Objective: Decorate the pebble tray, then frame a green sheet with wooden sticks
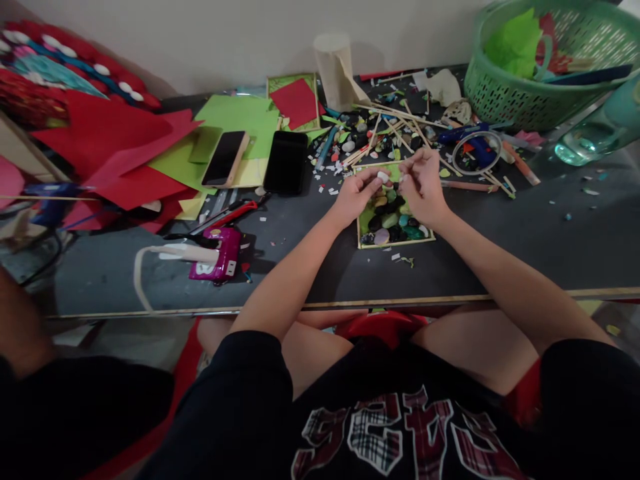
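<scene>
Between thumb and fingers of my left hand is a white pebble. My right hand is closed in a pinch just to the right of it; a small pale bit shows at its fingertips, too small to name. Both hands are over the far part of a shallow square frame with thin wooden edges and a green base. Smooth pebbles in black, green, white and lilac lie inside it, partly hidden by my hands.
Beyond the frame lie loose sticks, pebbles and paper scraps. A roll of tape, a glass and a green basket stand right. Leftward are two phones, coloured paper, a cutter and a purple power socket. Another person's arm is far left.
</scene>
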A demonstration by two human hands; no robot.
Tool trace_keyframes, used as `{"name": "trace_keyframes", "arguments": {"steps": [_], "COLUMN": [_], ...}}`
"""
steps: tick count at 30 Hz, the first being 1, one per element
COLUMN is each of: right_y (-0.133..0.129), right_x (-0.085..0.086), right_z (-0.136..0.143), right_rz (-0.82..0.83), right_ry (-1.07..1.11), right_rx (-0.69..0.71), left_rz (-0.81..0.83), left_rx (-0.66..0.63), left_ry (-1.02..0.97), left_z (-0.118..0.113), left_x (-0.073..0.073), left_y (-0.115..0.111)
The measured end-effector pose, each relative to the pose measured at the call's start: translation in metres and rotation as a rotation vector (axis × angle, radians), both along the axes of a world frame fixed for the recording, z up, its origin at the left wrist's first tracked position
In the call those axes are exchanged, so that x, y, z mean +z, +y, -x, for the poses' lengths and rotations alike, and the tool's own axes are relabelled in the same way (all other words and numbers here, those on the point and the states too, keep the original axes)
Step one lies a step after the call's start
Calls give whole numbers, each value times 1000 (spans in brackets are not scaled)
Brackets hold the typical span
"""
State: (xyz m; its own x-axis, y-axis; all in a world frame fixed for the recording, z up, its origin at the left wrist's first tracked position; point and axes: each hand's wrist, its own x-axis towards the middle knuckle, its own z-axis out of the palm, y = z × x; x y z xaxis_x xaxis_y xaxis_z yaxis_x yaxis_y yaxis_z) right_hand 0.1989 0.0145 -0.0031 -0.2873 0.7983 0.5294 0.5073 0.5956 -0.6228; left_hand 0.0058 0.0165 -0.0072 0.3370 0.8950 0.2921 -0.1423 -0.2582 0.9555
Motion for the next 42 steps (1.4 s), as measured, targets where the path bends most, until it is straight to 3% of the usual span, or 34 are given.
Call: {"name": "trace_keyframes", "arguments": {"steps": [5, 11, 18, 27, 33, 37, 42], "right_y": [25, 31, 25, 23, 24, 26, 28], "right_x": [13, 31, 27, 31, 27, 23, 19], "right_z": [-40, -79, -73, -67, -66, -66, -65], "right_rz": [-109, -81, -33, -2, 36, 9, 128], "right_ry": [-39, -81, -227, -169, -3, 81, 36], "right_rx": [-244, -323, -274, -197, -268, -202, -204], "left_rz": [30, 13, 20, 54, 61, 80, 71], "left_rx": [90, 129, 113, 141, 164, 181, 184], "left_ry": [-57, -65, -81, -104, -60, -67, -62], "left_z": [3, 3, 3, 1, 0, 0, 0], "left_x": [-7, -10, -12, -11, -11, -10, -8], "left_y": [6, 9, 10, 9, 8, 8, 7]}}
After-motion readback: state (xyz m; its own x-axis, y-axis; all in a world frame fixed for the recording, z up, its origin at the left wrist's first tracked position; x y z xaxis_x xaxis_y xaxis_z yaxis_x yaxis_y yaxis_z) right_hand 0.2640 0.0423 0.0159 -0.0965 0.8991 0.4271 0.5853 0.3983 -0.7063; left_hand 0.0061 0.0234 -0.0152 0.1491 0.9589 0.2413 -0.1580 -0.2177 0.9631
